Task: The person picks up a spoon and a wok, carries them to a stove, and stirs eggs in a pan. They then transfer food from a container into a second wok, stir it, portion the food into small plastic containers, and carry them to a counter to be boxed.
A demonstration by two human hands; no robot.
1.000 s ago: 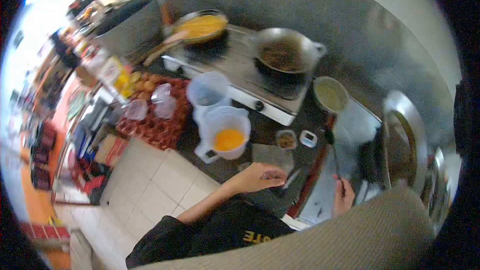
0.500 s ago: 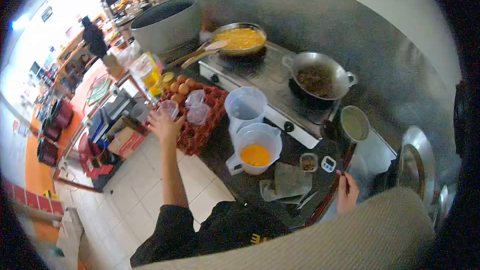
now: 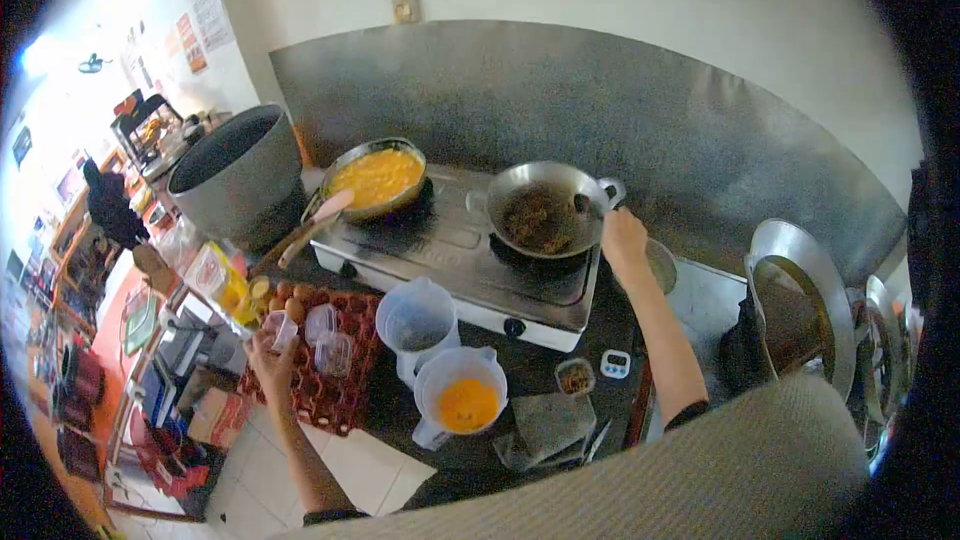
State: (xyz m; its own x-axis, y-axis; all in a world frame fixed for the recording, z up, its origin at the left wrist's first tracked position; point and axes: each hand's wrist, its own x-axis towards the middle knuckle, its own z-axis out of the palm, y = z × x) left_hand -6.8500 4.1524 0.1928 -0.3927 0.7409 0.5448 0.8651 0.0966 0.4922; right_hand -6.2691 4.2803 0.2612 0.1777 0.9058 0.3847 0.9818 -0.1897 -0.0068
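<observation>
My left hand [image 3: 270, 365] is closed on a small clear plastic container [image 3: 281, 328] at the edge of the red egg tray [image 3: 350, 395]. More clear plastic containers [image 3: 333, 352] lie on that tray, near several brown eggs [image 3: 293, 302]. My right hand [image 3: 626, 240] is at the right rim of a metal wok [image 3: 510, 185] on the stove, fingers closed on a dark utensil [image 3: 582, 204]; its exact kind is too blurred to tell. Dark brown minced food [image 3: 540, 220] lies in the wok. Left of it, a pan [image 3: 420, 180] holds yellow egg-like food [image 3: 375, 178].
Two plastic jugs [image 3: 415, 310] stand before the two-burner stove [image 3: 450, 285], the nearer with orange-yellow liquid [image 3: 468, 406]. A small tub [image 3: 575, 377], a timer [image 3: 616, 364] and scissors [image 3: 598, 440] lie nearby. A large grey pot [image 3: 240, 175] stands left; large pans [image 3: 800, 290] stand right.
My right hand has moved from the counter's front edge up to the wok, where the dark utensil now shows. My left hand has closed round a plastic container. The view has shifted.
</observation>
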